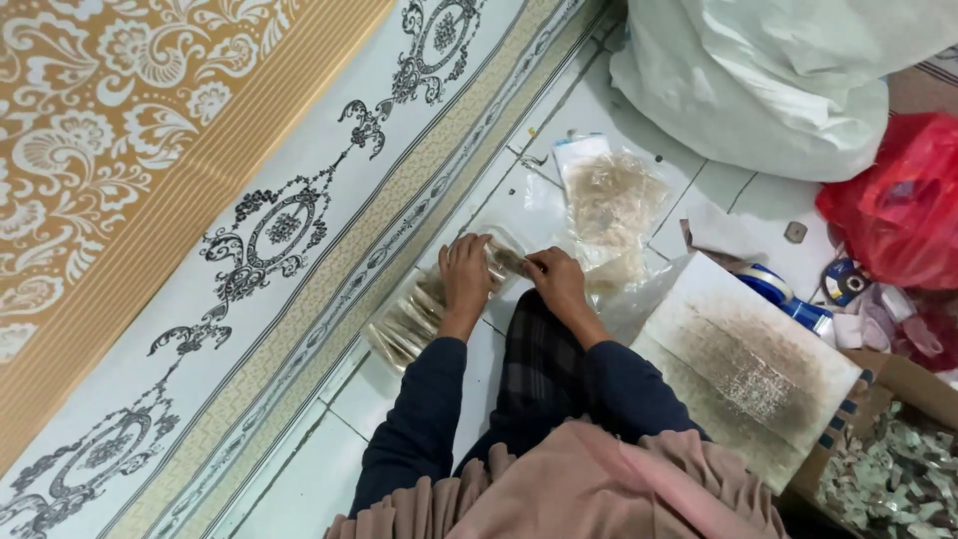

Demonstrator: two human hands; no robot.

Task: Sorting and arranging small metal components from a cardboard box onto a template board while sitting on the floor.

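- Head view: a single camera, worn on the head, looks steeply down from close above.
- Field: hands centred, rug [200,200] left, tiled floor [299,479], box [888,469] lower right.

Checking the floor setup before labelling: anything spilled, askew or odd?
Small scraps lie loose on the white tiles near the red bag. Clear packets sit crumpled and overlapping beyond the hands. Nothing looks spilled or broken.

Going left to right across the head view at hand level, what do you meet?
Patterned mat → row of small clear packets → left hand → right hand → clear bag of pale pieces → white stained board → tape roll → red plastic bag.
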